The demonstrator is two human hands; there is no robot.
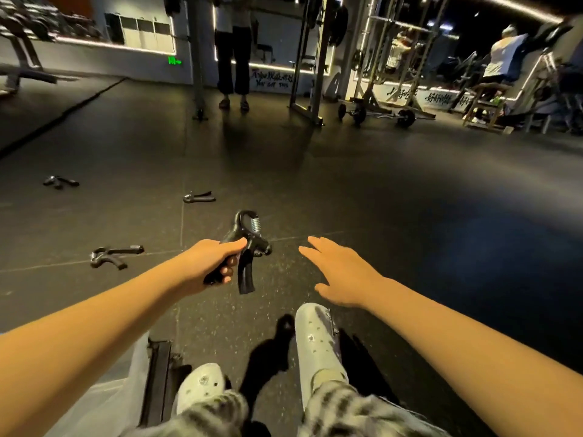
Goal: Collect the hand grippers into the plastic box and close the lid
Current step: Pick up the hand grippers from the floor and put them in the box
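Note:
My left hand [210,263] grips one handle of a black hand gripper [249,244] with a metal spring, holding it above the dark gym floor. My right hand [339,272] hovers open to its right, fingers spread, holding nothing. Three more black hand grippers lie on the floor: one near left [113,257], one further ahead [199,197], one at far left [60,182]. A translucent plastic box [126,383] with a dark latch shows partly at the bottom left, beside my left foot.
My two feet in pale clogs [318,339] stand at the bottom centre. A person [232,55] stands ahead by a pole. A squat rack [310,58], a barbell [375,115] and benches line the back; another person sits at far right.

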